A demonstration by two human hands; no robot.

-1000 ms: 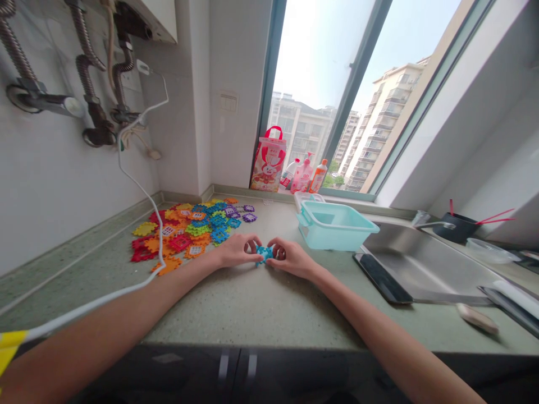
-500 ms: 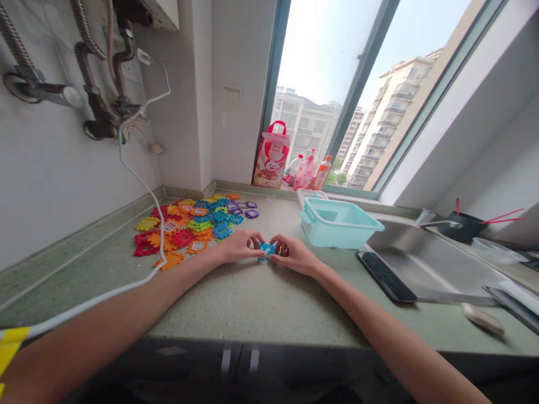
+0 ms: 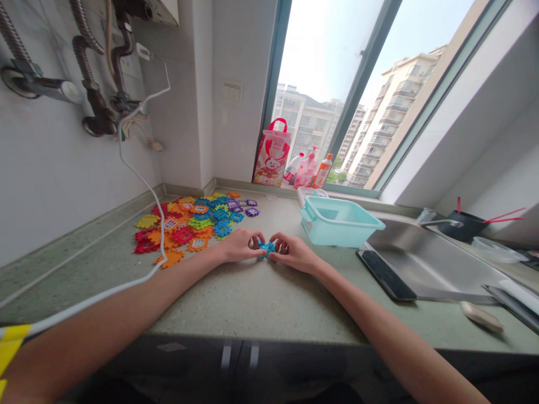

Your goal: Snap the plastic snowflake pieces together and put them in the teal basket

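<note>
Both hands meet on the green speckled counter [image 3: 252, 303] around a small blue toothed plastic piece [image 3: 266, 247]. My left hand [image 3: 241, 245] pinches its left side with curled fingers. My right hand [image 3: 292, 252] grips its right side the same way. A heap of flat interlocking pieces [image 3: 189, 223] in red, orange, yellow, green, blue and purple lies just left of my left hand.
A pale teal plastic tub [image 3: 339, 222] stands right of my hands, beside a steel sink [image 3: 425, 264] with a dark phone [image 3: 381, 274] at its edge. A white cable [image 3: 138, 224] crosses the counter. A red bag [image 3: 273, 155] and bottles [image 3: 309, 171] stand at the window.
Both hands stay on the blue piece and have hardly moved. The view has shifted slightly.
</note>
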